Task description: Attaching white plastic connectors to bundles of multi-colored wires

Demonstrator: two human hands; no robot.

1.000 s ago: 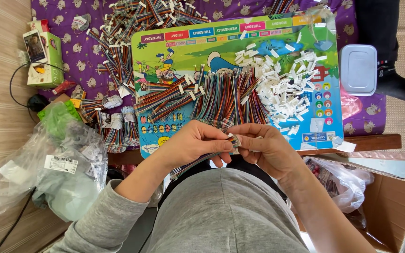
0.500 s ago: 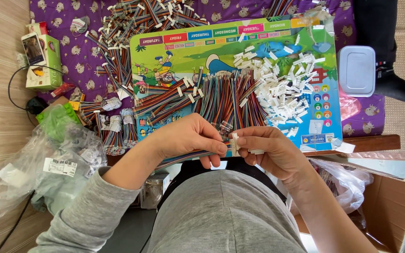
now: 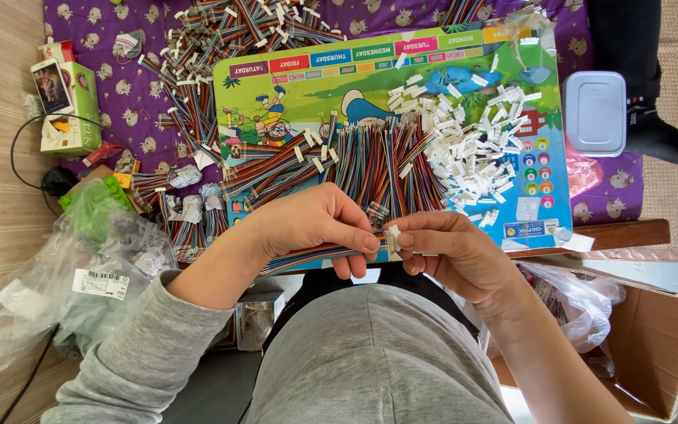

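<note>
My left hand pinches a flat multicoloured ribbon cable near its end. My right hand grips a small white plastic connector pressed against that cable end, the fingertips of both hands touching. Just beyond my hands a fan of loose multicoloured ribbon cables lies on a colourful cartoon board. A heap of white connectors covers the board's right half.
More cable bundles lie on the purple patterned cloth. A small green and white box sits at left, a pale lidded container at right. Plastic bags lie at lower left, an open cardboard box at lower right.
Both hands stayed joined at the cable end and shifted slightly right and nearer; the left forearm has swung down a little. The board and the piles are unmoved.
</note>
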